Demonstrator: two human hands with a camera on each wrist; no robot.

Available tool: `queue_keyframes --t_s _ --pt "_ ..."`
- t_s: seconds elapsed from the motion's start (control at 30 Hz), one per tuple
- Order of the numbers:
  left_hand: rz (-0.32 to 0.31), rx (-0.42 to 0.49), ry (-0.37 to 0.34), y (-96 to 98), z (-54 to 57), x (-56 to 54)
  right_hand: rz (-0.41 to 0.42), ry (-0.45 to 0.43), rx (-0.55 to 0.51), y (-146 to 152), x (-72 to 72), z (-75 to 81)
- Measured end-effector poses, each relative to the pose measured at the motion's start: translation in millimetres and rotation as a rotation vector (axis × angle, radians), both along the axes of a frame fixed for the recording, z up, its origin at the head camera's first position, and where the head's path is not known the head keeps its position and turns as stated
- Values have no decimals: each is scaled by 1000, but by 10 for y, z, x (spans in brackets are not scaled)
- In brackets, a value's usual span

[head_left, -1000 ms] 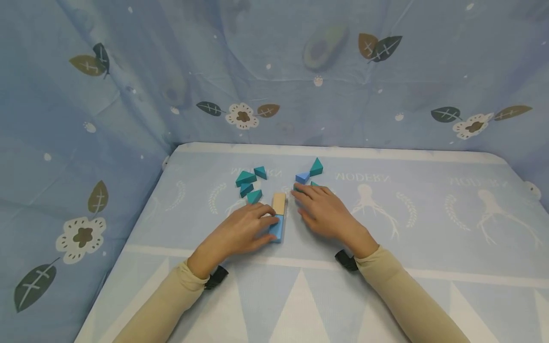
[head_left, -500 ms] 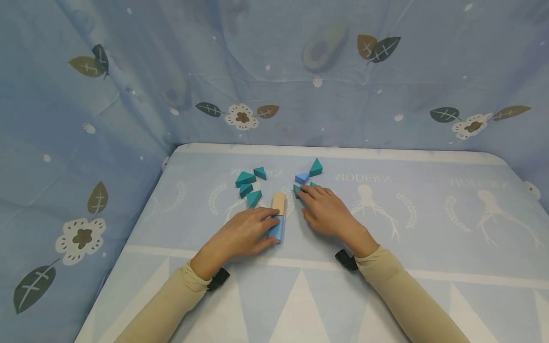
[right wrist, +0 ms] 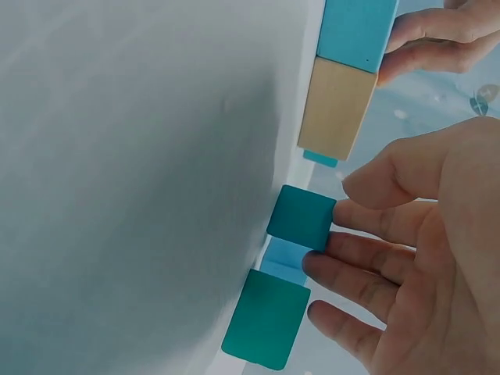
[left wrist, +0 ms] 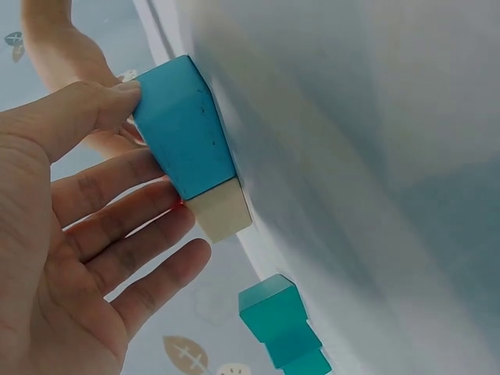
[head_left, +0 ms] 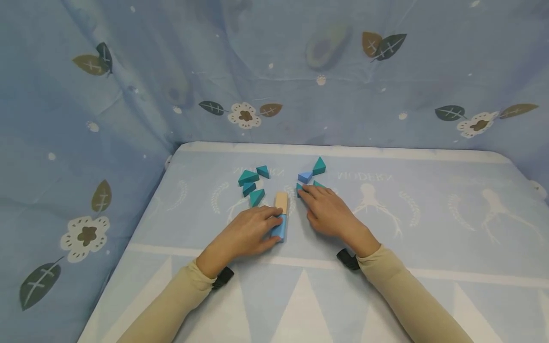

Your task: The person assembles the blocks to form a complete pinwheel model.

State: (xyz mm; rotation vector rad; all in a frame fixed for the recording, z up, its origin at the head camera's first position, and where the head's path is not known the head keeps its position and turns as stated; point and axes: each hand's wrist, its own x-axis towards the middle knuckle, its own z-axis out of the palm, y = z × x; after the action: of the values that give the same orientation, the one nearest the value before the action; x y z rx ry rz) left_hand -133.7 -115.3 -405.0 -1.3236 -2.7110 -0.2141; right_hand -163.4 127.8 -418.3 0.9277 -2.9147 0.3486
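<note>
My left hand (head_left: 246,232) rests its thumb and fingertips along the left side of a light blue block (left wrist: 183,129), palm spread and fingers fairly straight. A bare-wood block (head_left: 281,202) abuts that block's far end, in line with it. My right hand (head_left: 331,210) lies to the right, its fingertips at a small teal block (right wrist: 301,217); the thumb stands off to the side. Just beyond those fingers lie a blue triangular block (head_left: 305,176) and a green triangular block (head_left: 319,166). Another green block (head_left: 318,184) is partly hidden behind the right hand.
Several teal and green triangular blocks (head_left: 248,177) form a loose group beyond the left hand. A patterned cloth (head_left: 407,209) covers the table, and a blue printed curtain (head_left: 300,57) rises behind its far edge.
My right hand has shifted slightly right, uncovering more of the small teal block. My left fingers have drawn back a little toward me; the blue and wood blocks have stayed put.
</note>
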Motion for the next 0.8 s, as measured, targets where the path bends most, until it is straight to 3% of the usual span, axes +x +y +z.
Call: queue_keyframes --t_s 0.8 --pt "-14 14 -14 -22 -10 -40 13 -58 -47 -189 -220 31"
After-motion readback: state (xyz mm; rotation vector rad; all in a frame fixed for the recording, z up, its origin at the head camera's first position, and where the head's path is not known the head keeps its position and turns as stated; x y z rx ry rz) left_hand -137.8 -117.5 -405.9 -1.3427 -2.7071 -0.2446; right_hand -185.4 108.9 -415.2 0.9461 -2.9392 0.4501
